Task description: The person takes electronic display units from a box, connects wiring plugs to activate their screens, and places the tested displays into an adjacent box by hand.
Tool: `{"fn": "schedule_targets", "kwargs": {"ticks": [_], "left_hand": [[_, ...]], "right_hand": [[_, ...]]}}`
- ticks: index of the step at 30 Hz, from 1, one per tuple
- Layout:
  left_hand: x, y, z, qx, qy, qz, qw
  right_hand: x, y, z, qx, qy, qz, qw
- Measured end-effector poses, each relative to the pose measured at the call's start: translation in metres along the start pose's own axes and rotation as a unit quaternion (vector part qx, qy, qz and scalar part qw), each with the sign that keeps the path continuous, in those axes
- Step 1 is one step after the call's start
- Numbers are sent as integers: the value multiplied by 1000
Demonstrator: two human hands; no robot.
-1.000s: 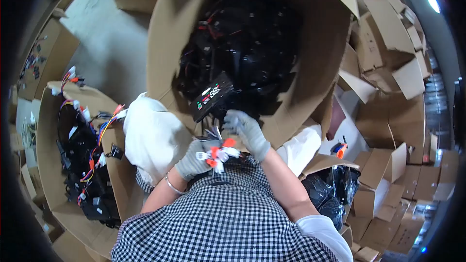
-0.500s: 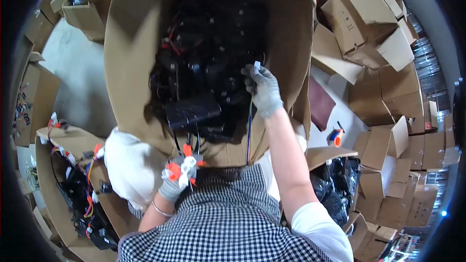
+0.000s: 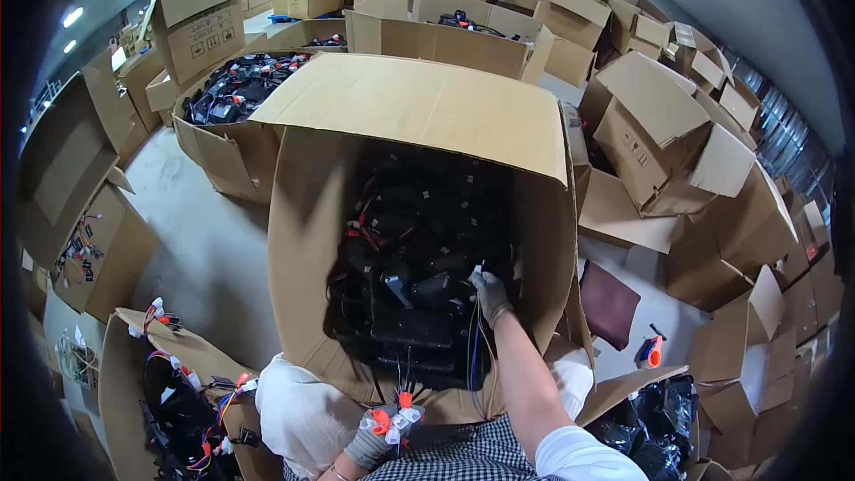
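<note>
My gloved left hand (image 3: 370, 445) is closed round a bundle of wires with orange and white connectors (image 3: 398, 419), low in front of the apron. Dark cables run from the bundle up to a black device (image 3: 411, 328) in the large open carton (image 3: 307, 178). My gloved right hand (image 3: 490, 294) reaches inside the carton's right part, fingers pinched on a white connector (image 3: 478, 270). Thin coloured wires hang below it. Many black devices (image 3: 432, 205) fill the carton's shadowed inside.
At lower left, a carton (image 3: 120, 392) holds black units and coloured wires. Black plastic bags (image 3: 650, 419) lie at lower right. An orange tape roll (image 3: 653, 354) and a maroon sheet (image 3: 608, 305) are on the floor. More cartons stand behind.
The view has tilted up, showing more of the room. My right hand moved from beside the left one out into the carton with a white connector. The device has tipped down onto the pile.
</note>
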State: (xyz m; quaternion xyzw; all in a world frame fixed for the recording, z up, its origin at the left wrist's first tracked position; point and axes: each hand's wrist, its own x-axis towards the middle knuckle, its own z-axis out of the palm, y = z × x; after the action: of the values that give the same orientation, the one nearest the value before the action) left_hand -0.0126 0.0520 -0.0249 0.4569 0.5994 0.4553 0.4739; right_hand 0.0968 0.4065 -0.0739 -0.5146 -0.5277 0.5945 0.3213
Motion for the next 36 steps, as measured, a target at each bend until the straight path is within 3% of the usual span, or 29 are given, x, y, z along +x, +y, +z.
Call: {"fn": "schedule_targets", "kwargs": {"ticks": [1, 2, 4, 5, 6, 7, 8, 9, 10, 11, 12, 13, 15, 19, 20, 21, 23, 26, 29, 31, 32, 33, 35, 36], "left_hand": [[0, -12, 2, 68, 14, 95, 993], [-1, -17, 3, 71, 18, 97, 993], [0, -21, 2, 179, 45, 217, 959], [1, -20, 1, 181, 46, 219, 958], [0, -18, 0, 66, 23, 85, 994], [-1, -7, -1, -53, -2, -56, 997], [-6, 5, -1, 80, 20, -39, 996], [-8, 3, 2, 66, 82, 73, 992], [-12, 25, -3, 89, 80, 89, 989], [-15, 28, -6, 56, 76, 71, 993], [-21, 28, -11, -9, 70, 35, 997], [-27, 27, -17, -97, 66, 1, 993], [-38, 29, -32, -266, 70, -31, 961], [-49, 24, -43, -437, 54, -47, 896], [-50, 20, -39, -467, 46, -55, 881], [-52, 13, -34, -495, 39, -60, 866], [-55, 2, -22, -539, 20, -69, 839], [-60, -4, -17, -553, 10, -69, 830], [-54, 14, -14, -476, 30, -55, 877], [-36, 58, -5, -282, 93, -75, 952], [-26, 65, -6, -235, 66, -44, 969], [-17, 70, -2, -237, 56, -28, 969], [-4, 82, 10, -249, 118, -59, 960], [4, 84, 14, -310, 128, -75, 939]], "right_hand": [[-5, 4, -2, 0, -4, -4, 1000], [-11, 9, -7, 34, -1, 18, 999], [-32, 0, -11, 162, -12, 38, 986], [-47, -12, -11, 164, -14, 36, 986], [-61, -21, -12, 119, -9, 35, 992], [-75, -26, -14, 72, -2, 38, 997], [-87, -32, -18, -9, -1, 9, 1000], [-98, -42, -19, -79, 20, -32, 996], [-104, -48, -21, -151, 40, -64, 986], [-84, -24, -27, -296, 103, -194, 930], [-92, -44, -27, -342, 113, -161, 919], [-93, -46, -27, -291, 133, -199, 926], [-102, -58, -19, -159, 125, -149, 968], [-132, -98, -4, -7, 45, -86, 995], [-123, -96, -5, -36, 66, -104, 992], [-101, -78, -9, -153, 100, -144, 973], [-100, -87, -13, -49, 100, -65, 992], [-117, -96, -25, 288, 5, -32, 957], [-154, -129, -26, 447, -88, -105, 884], [-175, -145, -17, 494, -92, -133, 854], [-184, -149, -11, 532, -145, -140, 822], [-189, -146, -9, 555, -190, -158, 794], [-208, -142, 0, 547, -183, -192, 794], [-221, -140, 8, 556, -171, -138, 802]]}}
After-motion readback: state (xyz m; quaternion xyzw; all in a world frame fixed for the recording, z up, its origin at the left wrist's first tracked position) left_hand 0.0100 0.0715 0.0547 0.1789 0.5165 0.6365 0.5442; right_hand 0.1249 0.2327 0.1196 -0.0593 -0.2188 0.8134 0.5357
